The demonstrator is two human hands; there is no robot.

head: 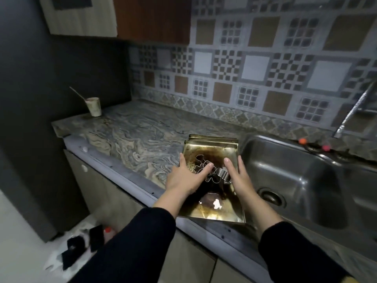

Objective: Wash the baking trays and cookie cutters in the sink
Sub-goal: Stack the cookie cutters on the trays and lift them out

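Observation:
A stack of stained metal baking trays point(228, 211) lies on the marbled counter just left of the steel sink point(285, 160). Several thin metal cookie cutters point(221, 173) rest in the top tray. My left hand point(186, 177) lies over the tray's left side, fingers spread, with its fingertips touching the cutters. My right hand point(237, 176) reaches in from the right, fingers apart, beside and partly over the cutters. Whether either hand grips a cutter cannot be made out. Both arms wear black sleeves.
A flexible faucet hose point(355, 107) rises at the right above the sink. A cup with a stick in it point(94, 106) stands at the counter's far left corner. Bags and a bottle point(81, 244) lie on the floor at lower left.

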